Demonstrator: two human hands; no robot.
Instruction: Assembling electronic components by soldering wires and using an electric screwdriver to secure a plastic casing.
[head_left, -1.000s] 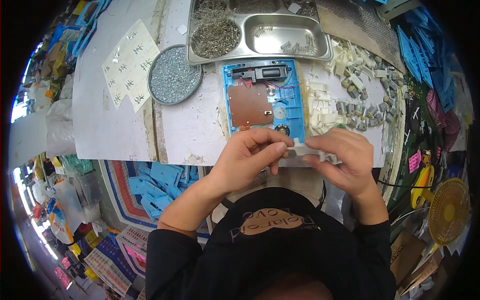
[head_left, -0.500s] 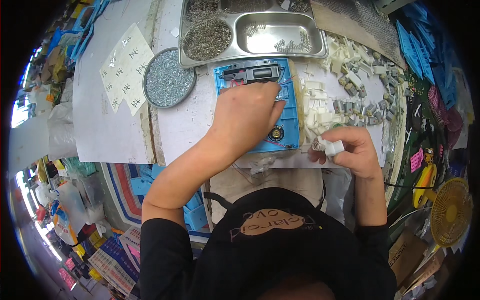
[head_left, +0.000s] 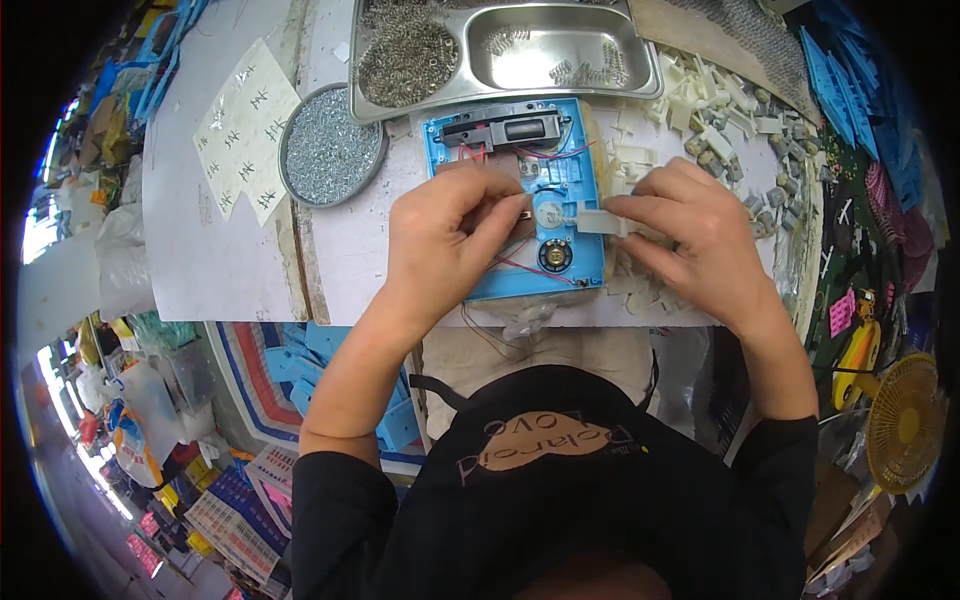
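Note:
In front of me on the table lies a blue plastic casing, open side up, with a long black module at its far end. A small round speaker sits in its near part, and thin red wires run across it. My right hand pinches a white plastic part over the casing's right edge. A coil spring was visible on that part earlier. My left hand is closed above the casing's left side, its fingertips around something small and brass-coloured, too little to name.
A steel compartment tray with coil springs stands beyond the casing. To its left is a round dish of small screws beside a marked paper sheet. White parts and small motors lie heaped at the right.
My right hand has moved up and left, carrying the white part over the casing. My left hand has drawn back toward the left, uncovering the black module and the wires.

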